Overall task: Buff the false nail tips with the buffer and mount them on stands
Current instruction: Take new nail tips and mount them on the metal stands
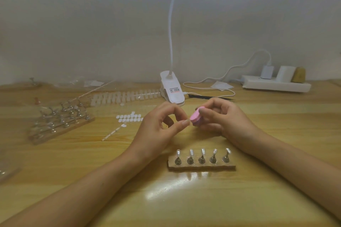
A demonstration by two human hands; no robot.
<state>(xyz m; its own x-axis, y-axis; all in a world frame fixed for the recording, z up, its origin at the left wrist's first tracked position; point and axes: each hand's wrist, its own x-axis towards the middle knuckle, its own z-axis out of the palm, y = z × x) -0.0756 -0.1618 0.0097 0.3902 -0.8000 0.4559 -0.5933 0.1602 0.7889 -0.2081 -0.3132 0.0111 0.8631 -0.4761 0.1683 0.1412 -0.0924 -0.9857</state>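
Table: pale wood (184, 199) under a plain wall, clip lamp (172, 88) at the back, glare near the front edge.
Left hand: (158, 127) thumb and forefinger pinched together on something tiny, judged to be the nail tip (186, 122); too small to make out clearly.
Right hand: (227, 118) fingers curled round the pink buffer (196, 117), gripping it firmly.
Gap: almost none. Buffer just right of the pinch, touching or barely apart, cannot say which.
Axis: flat pink face tilted up and leftward, towards the pinch; pinch pointing right into it.
Stand: (202, 167) wooden strip with five pegs, closer to the body than both hands, between the forearms; pale caps on the pegs, mounted tips or bare pads, unclear.
Spares: row of tips (125, 96) and more stands (60, 121) off to the left.
Next: probably short strokes across the tip, then straight back towards the body to a peg, carried by the left hand.
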